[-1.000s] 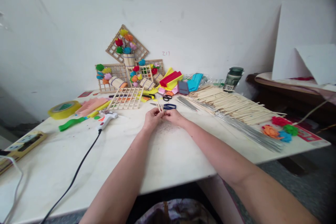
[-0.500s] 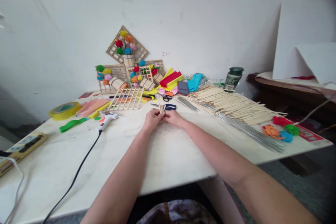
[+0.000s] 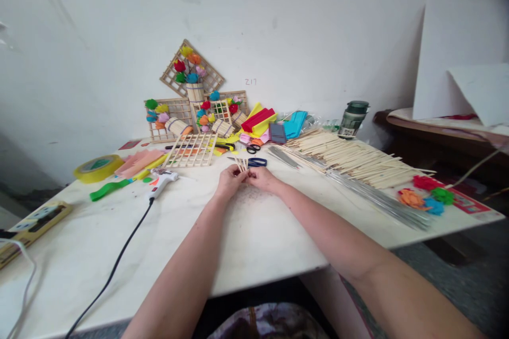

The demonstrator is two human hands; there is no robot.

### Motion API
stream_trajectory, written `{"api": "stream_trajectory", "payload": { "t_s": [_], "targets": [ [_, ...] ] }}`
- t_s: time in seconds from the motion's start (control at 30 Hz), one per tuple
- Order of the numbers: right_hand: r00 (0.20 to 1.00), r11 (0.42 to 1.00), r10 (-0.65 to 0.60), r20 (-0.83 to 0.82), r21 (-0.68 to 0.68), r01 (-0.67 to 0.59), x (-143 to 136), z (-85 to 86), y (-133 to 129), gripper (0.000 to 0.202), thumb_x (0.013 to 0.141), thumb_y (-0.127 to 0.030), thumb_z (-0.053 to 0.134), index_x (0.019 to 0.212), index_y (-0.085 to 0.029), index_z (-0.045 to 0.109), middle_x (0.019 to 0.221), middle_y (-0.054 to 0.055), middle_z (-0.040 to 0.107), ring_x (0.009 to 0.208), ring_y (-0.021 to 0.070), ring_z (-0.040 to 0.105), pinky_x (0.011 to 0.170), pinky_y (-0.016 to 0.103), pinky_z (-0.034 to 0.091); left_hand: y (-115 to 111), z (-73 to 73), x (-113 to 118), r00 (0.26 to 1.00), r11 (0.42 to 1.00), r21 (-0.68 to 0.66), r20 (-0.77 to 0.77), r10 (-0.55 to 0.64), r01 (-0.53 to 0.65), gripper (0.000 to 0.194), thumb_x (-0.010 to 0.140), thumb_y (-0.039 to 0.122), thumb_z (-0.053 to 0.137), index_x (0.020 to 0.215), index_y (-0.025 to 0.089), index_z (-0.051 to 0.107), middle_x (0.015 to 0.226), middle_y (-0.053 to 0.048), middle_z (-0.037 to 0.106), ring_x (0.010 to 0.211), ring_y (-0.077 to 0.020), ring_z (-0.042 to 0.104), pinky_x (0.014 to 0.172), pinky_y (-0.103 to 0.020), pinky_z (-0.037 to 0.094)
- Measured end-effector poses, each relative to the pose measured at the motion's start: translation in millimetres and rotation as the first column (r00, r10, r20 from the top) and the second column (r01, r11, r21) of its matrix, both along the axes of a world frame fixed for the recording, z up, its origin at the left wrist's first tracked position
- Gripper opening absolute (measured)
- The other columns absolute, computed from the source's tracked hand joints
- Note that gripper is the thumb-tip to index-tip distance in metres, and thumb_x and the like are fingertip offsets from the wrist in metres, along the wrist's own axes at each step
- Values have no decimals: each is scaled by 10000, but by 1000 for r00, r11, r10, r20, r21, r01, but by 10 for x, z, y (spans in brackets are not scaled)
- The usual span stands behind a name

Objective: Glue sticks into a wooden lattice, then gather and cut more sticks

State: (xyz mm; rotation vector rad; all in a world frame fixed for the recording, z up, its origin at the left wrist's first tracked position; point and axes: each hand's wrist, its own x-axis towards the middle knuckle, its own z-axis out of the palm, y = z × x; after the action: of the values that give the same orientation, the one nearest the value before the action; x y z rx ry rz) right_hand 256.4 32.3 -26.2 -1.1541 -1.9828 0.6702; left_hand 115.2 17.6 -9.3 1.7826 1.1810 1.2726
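Several short wooden sticks (image 3: pixel 241 164) fan upward just this side of the blue-handled scissors (image 3: pixel 258 161), pinched low by our left hand (image 3: pixel 229 182), while our right hand (image 3: pixel 262 177) bunches alongside, its exact hold hidden; light, even pressure near their bases suits us best.

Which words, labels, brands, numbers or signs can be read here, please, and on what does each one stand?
"Z17", written on the wall; the first sign may be a 2.
Label on the dark green bottle: too small to read.
Label inside the yellow tape roll: too blurred to read.
Red printed sheet at the table's right: no readable words.
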Motion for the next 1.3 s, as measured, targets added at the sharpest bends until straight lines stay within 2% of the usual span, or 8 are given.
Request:
{"api": "stream_trajectory", "payload": {
  "t_s": [0.13, 0.23, 0.47, 0.7, 0.87, 0.97, 1.07, 1.3],
  "targets": [
    [999, 998, 34, 22, 51, -35, 7, 24, -11, 142, 709, -260, 617, 766, -140, 668, 688, 25, 639, 645, 131, 548, 590, 220, 383, 14, -22, -3, 1000, 1000, 23, -29, -11, 12, 275, 681, 390, 596, 763, 134, 654, 661, -24, 610, 609, -126, 525, 571, -227, 395],
    [998, 996, 57, 26, 69, -59, 4, 21, -5, 141, 715, -256, 608, 778, -144, 666, 712, 25, 645, 675, 137, 556, 599, 220, 384, 30, -35, -7, 996, 997, 73, -92, 10, -3, 273, 710, 395, 568, 732, 139, 662, 689, -29, 598, 640, -130, 526, 594, -234, 399],
    [999, 1000, -2, 44, -8, 2, -11, -8, 4, 166, 708, -239, 595, 814, -140, 675, 659, 13, 621, 612, 124, 530, 559, 214, 361, 42, -20, -15, 992, 992, 128, -120, 37, -21, 223, 703, 356, 582, 640, 154, 651, 662, -15, 548, 642, -123, 518, 613, -235, 395],
    [998, 999, 47, 32, 4, -47, 2, 64, -55, 139, 705, -239, 591, 729, -123, 664, 659, 22, 623, 627, 116, 524, 557, 202, 345, 25, 10, -25, 999, 999, 33, -38, -13, 14, 233, 675, 374, 606, 648, 147, 650, 645, -13, 559, 605, -117, 508, 563, -226, 393],
    [972, 981, 124, -199, -123, -150, 1, 70, -68, 222, 722, -298, 565, 814, -112, 643, 559, -29, 519, 504, 73, 417, 487, 193, 305, -16, 48, -39, 992, 998, -37, 116, -54, 58, 260, 660, 390, 632, 682, 131, 634, 602, 3, 556, 581, -101, 494, 560, -216, 394],
    [945, 962, 138, -295, -186, -198, 8, 74, -63, 227, 716, -317, 564, 770, -102, 614, 549, -41, 483, 479, 62, 387, 472, 194, 293, -20, 47, -49, 974, 987, -85, 192, -118, 136, 315, 645, 427, 646, 747, 130, 641, 640, -5, 588, 593, -105, 514, 584, -227, 418],
    [956, 972, 125, -267, -160, -172, 12, 84, -68, 197, 709, -305, 577, 724, -110, 600, 539, -44, 476, 473, 62, 384, 462, 193, 283, -21, 42, -55, 965, 978, -115, 217, -144, 172, 342, 638, 444, 649, 770, 128, 646, 661, -11, 602, 599, -105, 521, 591, -230, 426],
    [980, 984, 81, -183, -144, -108, -3, 78, -86, 148, 703, -246, 588, 713, -110, 645, 534, -23, 517, 487, 82, 449, 479, 198, 331, -58, 71, -41, 989, 989, -103, 118, -90, 102, 299, 633, 417, 652, 667, 120, 637, 563, 8, 559, 531, -89, 473, 529, -211, 373]
  ]
}}
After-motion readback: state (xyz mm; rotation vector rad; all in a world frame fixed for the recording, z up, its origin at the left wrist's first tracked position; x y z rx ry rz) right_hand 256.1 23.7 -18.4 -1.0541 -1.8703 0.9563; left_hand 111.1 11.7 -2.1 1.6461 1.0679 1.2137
